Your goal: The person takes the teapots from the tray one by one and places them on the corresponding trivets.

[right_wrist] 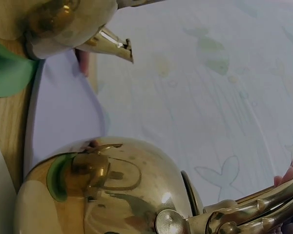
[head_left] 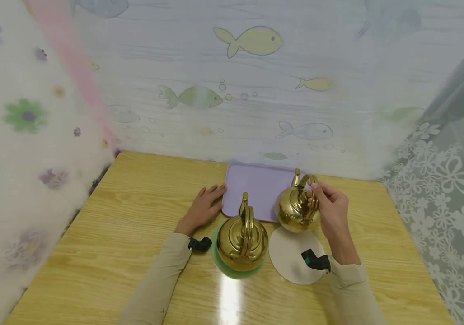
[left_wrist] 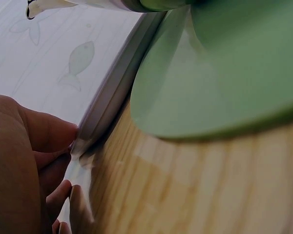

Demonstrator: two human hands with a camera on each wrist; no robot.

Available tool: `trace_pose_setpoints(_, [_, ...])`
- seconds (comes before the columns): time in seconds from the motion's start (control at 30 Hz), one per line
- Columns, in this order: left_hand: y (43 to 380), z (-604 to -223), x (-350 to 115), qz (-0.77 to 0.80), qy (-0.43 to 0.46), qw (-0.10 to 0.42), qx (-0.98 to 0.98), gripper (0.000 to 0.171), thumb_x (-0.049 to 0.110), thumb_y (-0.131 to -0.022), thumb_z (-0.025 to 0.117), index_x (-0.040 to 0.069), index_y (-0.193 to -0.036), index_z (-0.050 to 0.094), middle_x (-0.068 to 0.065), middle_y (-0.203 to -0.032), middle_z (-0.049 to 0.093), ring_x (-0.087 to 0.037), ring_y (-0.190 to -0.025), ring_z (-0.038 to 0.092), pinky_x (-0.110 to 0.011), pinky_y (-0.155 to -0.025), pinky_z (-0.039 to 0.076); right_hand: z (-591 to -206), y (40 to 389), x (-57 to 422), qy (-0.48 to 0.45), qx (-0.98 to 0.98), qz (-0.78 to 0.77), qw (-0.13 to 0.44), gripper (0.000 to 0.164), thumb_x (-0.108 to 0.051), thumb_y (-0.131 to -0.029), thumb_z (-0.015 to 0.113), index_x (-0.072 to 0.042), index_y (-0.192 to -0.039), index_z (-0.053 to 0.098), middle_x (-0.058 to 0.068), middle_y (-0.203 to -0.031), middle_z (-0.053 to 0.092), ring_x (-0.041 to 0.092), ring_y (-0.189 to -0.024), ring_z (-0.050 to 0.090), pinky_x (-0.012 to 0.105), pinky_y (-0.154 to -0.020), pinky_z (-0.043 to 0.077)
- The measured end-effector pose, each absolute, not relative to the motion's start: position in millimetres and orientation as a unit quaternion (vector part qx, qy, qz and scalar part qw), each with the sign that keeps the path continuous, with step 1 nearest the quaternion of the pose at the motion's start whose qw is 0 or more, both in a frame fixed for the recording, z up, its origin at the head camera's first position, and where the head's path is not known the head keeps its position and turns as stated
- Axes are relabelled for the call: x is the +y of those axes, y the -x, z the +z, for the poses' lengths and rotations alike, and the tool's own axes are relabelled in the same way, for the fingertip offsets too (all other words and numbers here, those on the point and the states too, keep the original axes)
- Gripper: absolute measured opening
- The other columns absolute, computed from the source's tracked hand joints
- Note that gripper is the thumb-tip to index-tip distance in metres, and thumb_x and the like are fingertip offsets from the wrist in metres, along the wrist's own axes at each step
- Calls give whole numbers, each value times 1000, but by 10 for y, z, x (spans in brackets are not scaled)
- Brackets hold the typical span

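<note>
My right hand [head_left: 333,212] grips the arched handle of a shiny gold teapot [head_left: 290,210]. This pot overlaps the right end of a lilac tray [head_left: 252,187] in the head view, with its spout pointing to the back. In the right wrist view, the held teapot [right_wrist: 122,185] fills the lower part, and fingertips [right_wrist: 289,176] show at its handle. My left hand [head_left: 203,207] rests at the tray's left edge; the left wrist view has its thumb against the tray rim [left_wrist: 105,105]. A second gold teapot [head_left: 240,243] stands upright on a green round mat [head_left: 218,255].
Right of the second teapot lies a white round mat [head_left: 292,259], in front of the held pot. All this is on a wooden table [head_left: 142,234]. A fish-patterned curtain [head_left: 199,126] hangs along the back edge, with flowered sheets at both sides.
</note>
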State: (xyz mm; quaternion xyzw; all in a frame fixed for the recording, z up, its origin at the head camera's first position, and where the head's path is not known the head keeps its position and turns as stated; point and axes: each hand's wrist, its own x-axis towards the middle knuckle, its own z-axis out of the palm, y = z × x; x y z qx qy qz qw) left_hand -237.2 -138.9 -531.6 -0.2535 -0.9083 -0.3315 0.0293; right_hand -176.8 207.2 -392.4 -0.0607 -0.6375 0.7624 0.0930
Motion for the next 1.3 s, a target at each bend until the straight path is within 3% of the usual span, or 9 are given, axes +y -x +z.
trace_pose_setpoints(0.23, [2372,-5324,-1395,-323,255,31,-911,56,25,-103,54,3,-154,44,-12,-160,41,-39,-150,32,-59,-125,11,-3906,1688,2057,67,-638,762,87,13,-15,-100,65,-13,-98,78,-2,-80,71,6,-73,66,16,-63,56])
trace_pose_setpoints(0.47, [2362,-5306,-1384,-329,259,29,-908,55,25,-103,54,3,-153,44,-12,-160,41,-39,-150,32,-59,-126,11,-3909,1617,2042,66,-645,757,79,15,-13,-101,63,-5,-106,74,-2,-81,71,6,-73,66,16,-63,57])
trace_pose_setpoints(0.7, [2364,-5320,-1386,-324,254,30,-911,55,25,-104,53,4,-154,44,-11,-160,41,-37,-151,32,-58,-126,11,-3911,1571,2008,67,-650,753,79,12,-12,-102,62,-9,-108,72,-7,-85,74,3,-74,67,16,-64,57])
trace_pose_setpoints(0.83, [2371,-5302,-1394,-327,255,27,-909,55,26,-104,53,5,-154,44,-10,-160,41,-37,-151,32,-58,-126,11,-3902,1538,2002,61,-651,753,75,16,-12,-102,61,-3,-112,70,-5,-82,73,4,-73,67,16,-63,57])
trace_pose_setpoints(1.07, [2372,-5313,-1389,-328,258,34,-908,55,27,-104,53,3,-153,45,-12,-160,42,-38,-150,33,-59,-125,11,-3899,1466,2005,57,-649,755,71,12,-13,-102,62,-16,-102,73,-5,-84,74,5,-74,67,16,-63,57])
trace_pose_setpoints(1.3, [2359,-5286,-1391,-332,252,29,-908,54,25,-104,53,3,-153,45,-13,-160,41,-39,-151,32,-59,-126,10,-3897,1429,1995,57,-641,762,72,13,-12,-101,62,-7,-106,73,-2,-86,75,5,-74,67,17,-63,57])
